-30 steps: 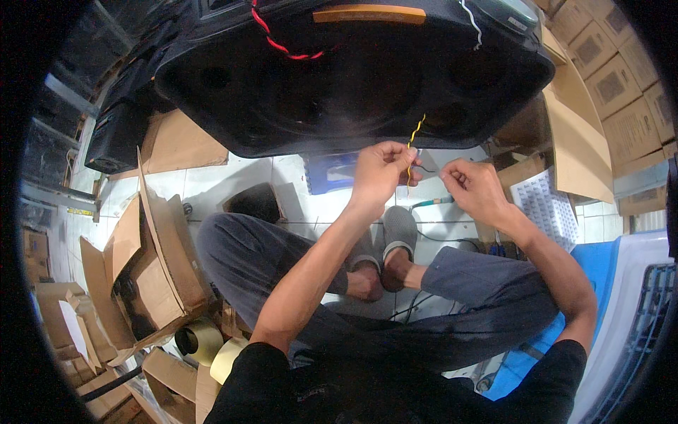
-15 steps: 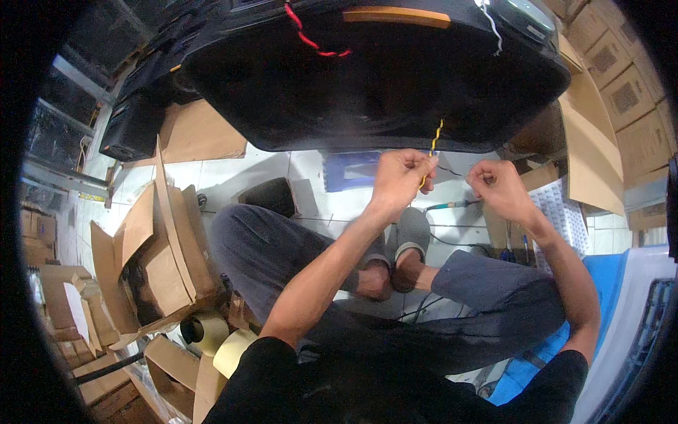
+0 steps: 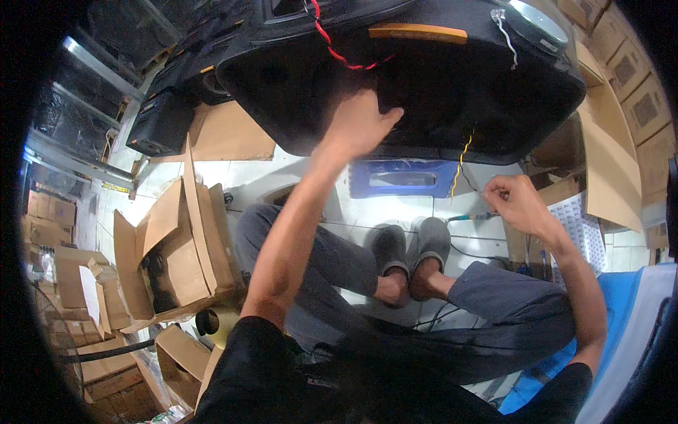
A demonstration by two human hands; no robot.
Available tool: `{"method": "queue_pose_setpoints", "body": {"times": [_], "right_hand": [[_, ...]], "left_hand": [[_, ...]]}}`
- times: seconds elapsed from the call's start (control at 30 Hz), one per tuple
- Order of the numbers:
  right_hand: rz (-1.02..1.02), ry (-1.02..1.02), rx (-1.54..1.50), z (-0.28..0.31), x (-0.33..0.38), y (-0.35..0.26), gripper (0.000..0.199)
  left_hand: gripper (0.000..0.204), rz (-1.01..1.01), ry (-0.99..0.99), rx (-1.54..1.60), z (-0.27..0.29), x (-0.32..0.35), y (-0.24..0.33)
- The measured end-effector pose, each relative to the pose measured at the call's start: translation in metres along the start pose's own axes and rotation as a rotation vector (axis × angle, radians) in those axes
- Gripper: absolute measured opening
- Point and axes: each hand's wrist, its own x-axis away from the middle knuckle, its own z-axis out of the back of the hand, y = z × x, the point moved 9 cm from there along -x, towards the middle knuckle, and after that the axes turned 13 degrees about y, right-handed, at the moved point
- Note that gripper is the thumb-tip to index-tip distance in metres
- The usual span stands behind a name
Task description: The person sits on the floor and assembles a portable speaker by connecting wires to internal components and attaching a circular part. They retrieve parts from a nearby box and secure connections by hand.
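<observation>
A large black speaker cabinet (image 3: 282,92) fills the top of the view. My left hand (image 3: 357,124) is raised in front of its dark face, just below a twisted red wire (image 3: 339,60). The thumb stands out to the side; the other fingertips are partly lost against the black. Lower right, my right hand (image 3: 519,201) has thumb and fingertips pressed together, and what is between them is too small to make out. Close to those fingertips hangs a yellow wire (image 3: 462,159), with a thin dark strand (image 3: 471,184) split off beside it.
A white wire (image 3: 506,42) hangs by a round silver part (image 3: 540,25). On the tiled floor are a blue plastic piece (image 3: 360,180) and a teal-handled tool (image 3: 473,216). Open cardboard boxes (image 3: 201,240) stand left; more cartons (image 3: 632,78) are stacked right.
My left hand has let go of the yellow wire and moved up and left toward the red wire. The yellow wire now hangs free. My right hand stays low, near the dark strand.
</observation>
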Motion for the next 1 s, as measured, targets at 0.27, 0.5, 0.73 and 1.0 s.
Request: {"method": "queue_pose_setpoints", "body": {"times": [0.27, 0.5, 0.73, 1.0], "right_hand": [[0.079, -0.005, 0.076, 0.005, 0.000, -0.006, 0.020], [0.086, -0.014, 0.081, 0.010, 0.000, -0.007, 0.020], [0.053, -0.049, 0.106, 0.008, -0.001, -0.003, 0.020], [0.012, -0.040, 0.011, 0.030, 0.004, -0.007, 0.018]], "left_hand": [[0.054, 0.065, -0.327, 0.093, -0.048, -0.032, -0.026], [0.054, 0.082, 0.077, 0.069, 0.005, -0.020, -0.002], [0.044, 0.107, 0.169, 0.321, 0.043, 0.025, 0.033], [0.049, 0.515, -0.349, 1.063, -0.035, 0.084, 0.052]]}}
